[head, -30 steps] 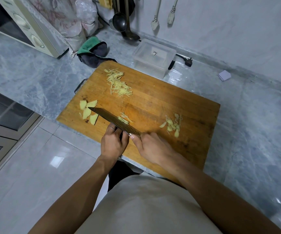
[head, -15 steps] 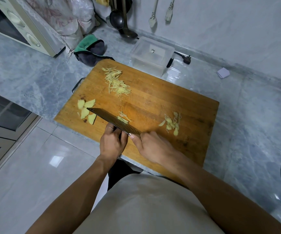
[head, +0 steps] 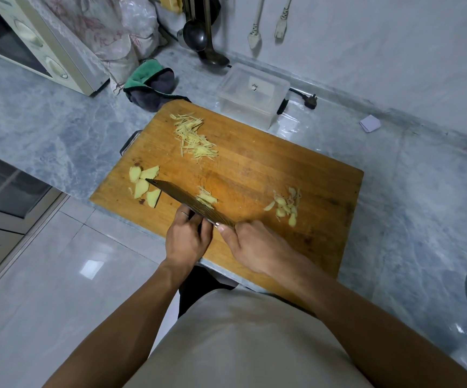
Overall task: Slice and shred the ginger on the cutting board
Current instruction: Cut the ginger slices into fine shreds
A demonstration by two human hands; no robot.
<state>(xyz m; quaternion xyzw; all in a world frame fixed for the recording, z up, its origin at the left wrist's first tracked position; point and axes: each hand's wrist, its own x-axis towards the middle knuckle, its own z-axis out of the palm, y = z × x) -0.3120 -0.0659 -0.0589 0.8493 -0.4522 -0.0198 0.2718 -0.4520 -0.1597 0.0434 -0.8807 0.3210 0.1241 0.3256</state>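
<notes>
On the rectangular wooden cutting board (head: 268, 163), the right hand (head: 254, 247) grips the handle of a broad ridged cleaver (head: 187, 201), thumb along its side. The left hand (head: 189, 238) sits curled against the blade's near face; whatever it pins is hidden, probably ginger. Fresh pale shreds (head: 206, 198) lie at the blade's far side. Flat ginger slices (head: 144, 184) wait at the tip, a heap of fine shreds (head: 194, 138) lies farther back, and peel scraps (head: 285, 205) lie to the right.
</notes>
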